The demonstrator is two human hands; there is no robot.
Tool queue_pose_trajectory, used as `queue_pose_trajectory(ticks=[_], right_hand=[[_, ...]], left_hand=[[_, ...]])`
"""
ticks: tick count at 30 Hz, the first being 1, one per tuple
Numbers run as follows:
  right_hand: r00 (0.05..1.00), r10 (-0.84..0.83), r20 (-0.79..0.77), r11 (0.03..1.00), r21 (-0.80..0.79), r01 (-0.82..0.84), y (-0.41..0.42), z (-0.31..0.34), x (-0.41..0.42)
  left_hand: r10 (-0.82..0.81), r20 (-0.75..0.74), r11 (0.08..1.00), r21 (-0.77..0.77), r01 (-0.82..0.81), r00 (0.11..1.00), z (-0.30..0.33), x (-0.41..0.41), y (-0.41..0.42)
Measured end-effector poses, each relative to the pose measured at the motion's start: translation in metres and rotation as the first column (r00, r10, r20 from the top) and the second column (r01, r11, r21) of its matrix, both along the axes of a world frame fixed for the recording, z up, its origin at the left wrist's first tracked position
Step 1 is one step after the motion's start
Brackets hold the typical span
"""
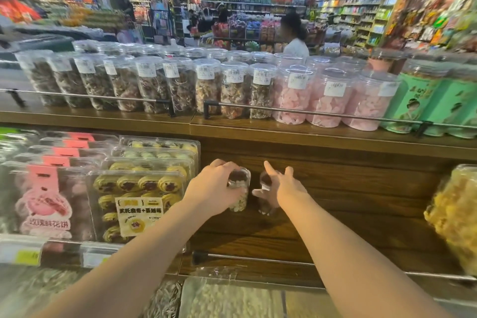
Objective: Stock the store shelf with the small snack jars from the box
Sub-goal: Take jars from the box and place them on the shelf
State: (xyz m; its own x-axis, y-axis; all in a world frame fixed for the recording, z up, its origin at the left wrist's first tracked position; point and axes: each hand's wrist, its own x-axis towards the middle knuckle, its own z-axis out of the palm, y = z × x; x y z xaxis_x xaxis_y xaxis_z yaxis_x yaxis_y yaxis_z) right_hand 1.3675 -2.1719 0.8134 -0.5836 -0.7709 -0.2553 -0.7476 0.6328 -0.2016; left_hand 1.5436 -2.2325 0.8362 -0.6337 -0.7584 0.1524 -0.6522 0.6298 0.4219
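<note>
Middle wooden shelf (322, 214), bare stretch between the cookie trays (140, 188) at its left end and a yellow snack tub (454, 217) at its right edge. Both hands are in at the back of the shelf.

Left hand (214, 188): fingers curled over the lid end of a small clear snack jar (240, 195), dark pieces on top, pale pieces below. Firm wrap from above. The jar stands near-upright, close to the shelf's back panel, just beside the cookie trays. Whether its base is fully down on the board I cannot tell.

Right hand (280, 188): a second small jar (265, 195) sits against the palm, thumb and lower fingers around it, index finger pointing away, straight. Looser hold than the left. This jar is just beside the first; whether they touch is hidden by motion blur.

Step in hand, as I judge it: setting the two jars down as a pair at the back of the shelf. The box is not in view.

Next move likely calls for seating both bases flat, letting go without tipping either jar, then drawing the hands back over the front rail (258, 258).

Upper shelf: row of tall clear jars (180, 82), untouched.
</note>
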Motion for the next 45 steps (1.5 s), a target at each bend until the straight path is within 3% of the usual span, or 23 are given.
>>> queue_pose_trajectory(ticks=[7,14,17,26,31,36,41,45], right_hand=[[0.986,0.046,-0.161,0.992,-0.105,-0.063,0.047,0.038,0.038],[0.996,0.050,-0.077,0.990,-0.127,-0.059,0.111,0.036,0.105],[0.990,0.084,-0.109,0.989,-0.113,-0.097,0.125,0.037,0.126],[0.918,0.368,-0.149,0.916,-0.110,-0.385,0.129,0.043,0.213],[0.775,0.618,-0.132,0.769,-0.101,-0.631,0.141,0.039,0.301],[0.540,0.838,-0.079,0.530,-0.119,-0.839,0.180,0.019,0.415],[0.277,0.960,0.024,0.277,-0.165,-0.947,0.245,0.007,0.529],[0.099,0.995,0.002,0.098,-0.170,-0.980,0.305,0.012,0.607]], left_hand=[[-0.044,-0.002,0.999,-0.027,0.044,0.999,0.036,0.071,0.047],[-0.075,-0.049,0.997,0.007,0.075,0.996,0.041,0.137,0.084],[-0.055,-0.037,0.998,0.018,0.056,0.998,0.040,0.165,0.098],[0.279,-0.045,0.960,0.050,-0.277,0.959,0.038,0.295,0.170],[0.522,0.003,0.850,0.078,-0.521,0.853,0.030,0.371,0.249],[0.736,0.038,0.671,0.083,-0.736,0.676,0.020,0.444,0.356],[0.910,0.021,0.412,0.091,-0.907,0.415,0.014,0.512,0.481],[0.973,0.015,0.227,0.101,-0.969,0.230,0.003,0.566,0.583]])
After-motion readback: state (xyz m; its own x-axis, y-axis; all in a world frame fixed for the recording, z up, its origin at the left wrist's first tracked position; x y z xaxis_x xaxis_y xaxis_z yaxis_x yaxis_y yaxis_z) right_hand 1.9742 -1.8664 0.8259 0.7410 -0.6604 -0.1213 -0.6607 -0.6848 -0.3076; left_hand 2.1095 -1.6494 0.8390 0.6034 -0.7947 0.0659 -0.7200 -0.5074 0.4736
